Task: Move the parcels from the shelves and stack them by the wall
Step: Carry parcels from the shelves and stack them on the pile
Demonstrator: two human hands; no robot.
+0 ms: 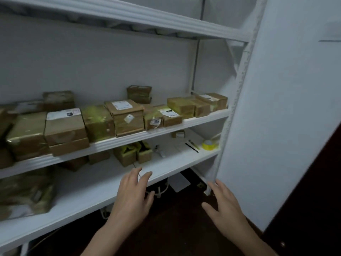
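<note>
- Shelving unit (238, 93): white painted metal, perforated upright at the right, ribbed front lips on the boards.
- Middle shelf (129, 139): a row of parcels (127, 117) crowds it from the left edge almost to the right upright. They are boxy brown cardboard, many bound in glossy tape with a yellow-green sheen, and several carry white paper labels. A few more stand behind, against the back.
- Lower shelf (92, 191): two small taped boxes (132, 153) sit mid-shelf under the lip above. A large soft-looking wrapped bundle (25, 193), crinkled and shiny, lies at the far left.
- Right end of the lower shelf: yellow tape roll (208, 145), round and lying flat, with a thin black pen (191, 147) just beside it.
- Left hand (132, 196): palm down, fingers straight and loosely spread, holding nothing. Its fingertips reach over the lower shelf's front edge; contact cannot be told.
- Right hand (224, 206): palm down, fingers relaxed and slightly apart, thumb out to the side, holding nothing, near the foot of the right upright.
- Wall (276, 108): smooth and pale, just right of the unit.
- Floor (175, 228): dark. A white cable (160, 191) and a flat white slab (178, 182) lie under the lower shelf.
</note>
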